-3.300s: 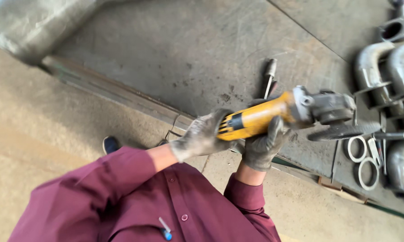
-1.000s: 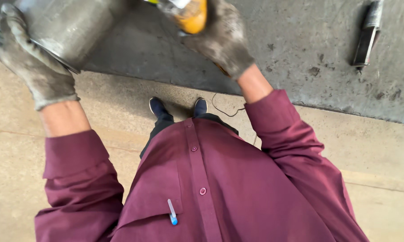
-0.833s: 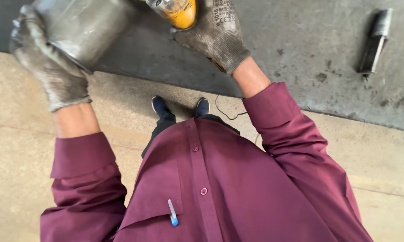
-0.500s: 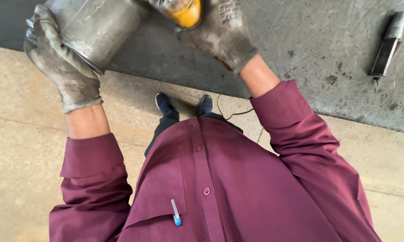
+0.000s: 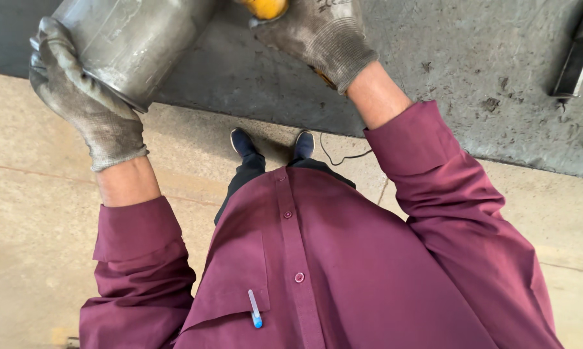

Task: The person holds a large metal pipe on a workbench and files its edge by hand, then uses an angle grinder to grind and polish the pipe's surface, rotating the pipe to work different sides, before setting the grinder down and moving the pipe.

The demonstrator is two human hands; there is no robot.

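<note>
- The left hand (image 5: 88,106), in a dirty grey knitted glove, was closed around the near rim of a large dull-grey metal cylinder (image 5: 133,39), fingers curled over its outer wall.
- The cylinder lay tilted, its long axis running from the grip up and to the right, out past the top edge of the view; the end by the hand pointed down and to the left.
- Faint scratched markings showed on the cylinder's wall just above the grip; they were too faint to make out.
- The right hand (image 5: 320,35), gloved in the same grey, was wrapped tight around the yellow body of a power tool (image 5: 263,8), only the butt of which showed at the top edge.
- The tool sat just right of the cylinder, close beside it; whether they touched could not be told.
- Beyond both grips lay a stained grey steel worktable (image 5: 446,71), with a dark cylindrical tool (image 5: 579,55) resting well to the right of the right hand.
- Below the grips hung the maroon button shirt (image 5: 343,271), with a blue-tipped pen (image 5: 255,310) in its pocket.
</note>
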